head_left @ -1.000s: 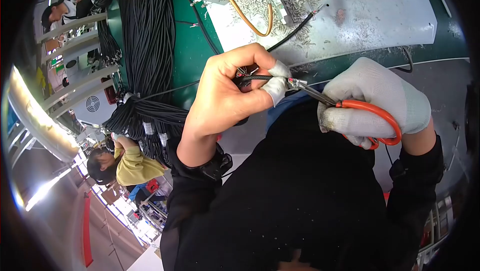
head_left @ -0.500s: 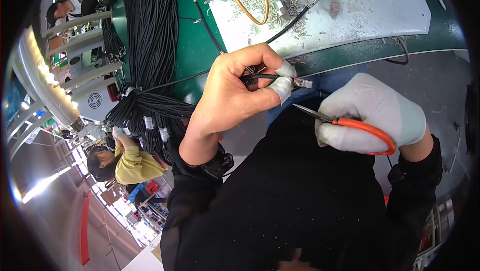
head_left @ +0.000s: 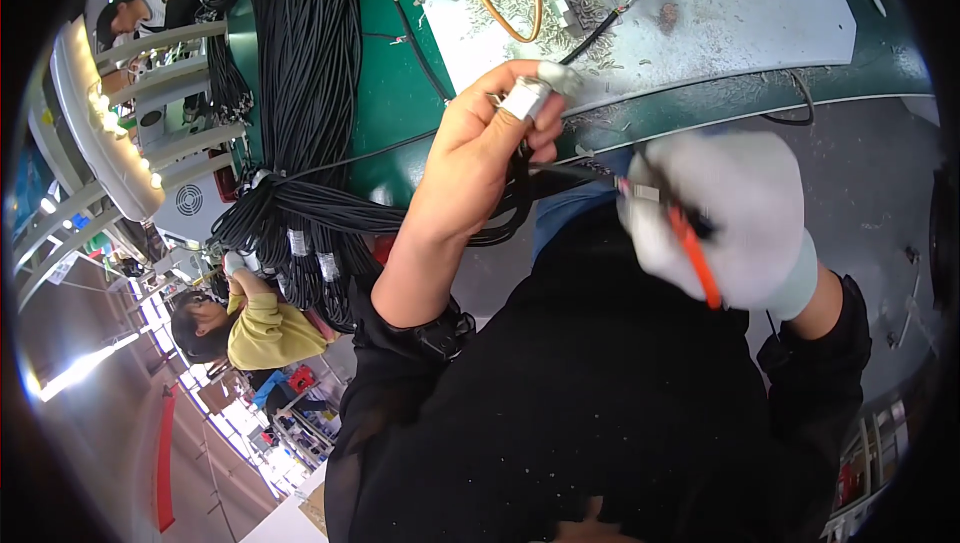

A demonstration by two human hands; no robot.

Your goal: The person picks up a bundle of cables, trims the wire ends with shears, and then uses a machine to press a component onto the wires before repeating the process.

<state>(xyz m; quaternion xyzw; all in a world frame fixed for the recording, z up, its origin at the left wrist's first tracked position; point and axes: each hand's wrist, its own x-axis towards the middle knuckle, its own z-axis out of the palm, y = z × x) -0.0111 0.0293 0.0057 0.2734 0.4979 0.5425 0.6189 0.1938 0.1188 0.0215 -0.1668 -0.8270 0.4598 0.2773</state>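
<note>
Black cable (head_left: 560, 171) pinched between my two hands, just above the tabletop (head_left: 740, 13) edge.

My left hand (head_left: 480, 158) fingers (head_left: 535, 98), taped white at the tips, are clamped on the cable, seemingly to steady its end; my gloved right hand (head_left: 735, 218), blurred, is closed around orange-handled cutters (head_left: 690, 248). White labels (head_left: 298, 243) band the hanging cable bundle (head_left: 300, 93).

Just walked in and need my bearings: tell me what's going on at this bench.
A person in black holds a black cable in the bare left hand, its fingertips taped. The white-gloved right hand, blurred, has orange-handled cutters in its grip at the cable's end. A large bundle of black cables lies on the green bench.
</note>
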